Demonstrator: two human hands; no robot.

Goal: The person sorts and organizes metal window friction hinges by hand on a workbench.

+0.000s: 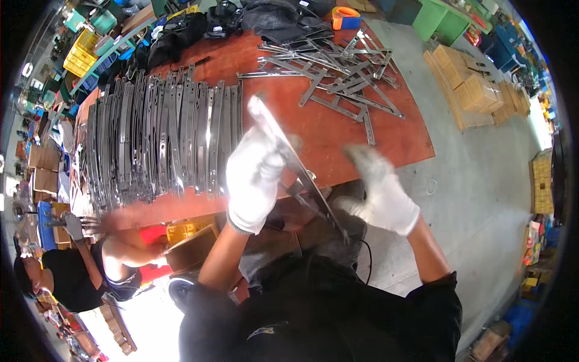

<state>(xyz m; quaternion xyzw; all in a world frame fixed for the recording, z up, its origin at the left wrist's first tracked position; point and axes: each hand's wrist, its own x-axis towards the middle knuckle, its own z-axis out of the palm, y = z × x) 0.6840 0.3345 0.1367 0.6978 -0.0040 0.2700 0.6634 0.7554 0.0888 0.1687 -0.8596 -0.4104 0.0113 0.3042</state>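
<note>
My left hand [250, 184], in a white glove, is closed round a long, shiny metal strip [309, 183]. The strip slants from above that hand down toward my lap, with a shorter linked piece partly showing beside it. To its right, my gloved right hand [383, 196] is apart from the strip, thumb and fingers spread and somewhat blurred. A tight row of similar metal strips [163, 133] lies side by side on the red tabletop [401, 139], left of my hands. Farther back, loose jointed metal strips [350, 81] lie in a crisscross heap.
Black bags [268, 21] and an orange-and-blue roll [346, 18] sit along the table's far edge. Cardboard boxes [473, 84] rest on the floor at right. At lower left, a co-worker [69, 274] in dark clothes holds metal pieces near the table's edge.
</note>
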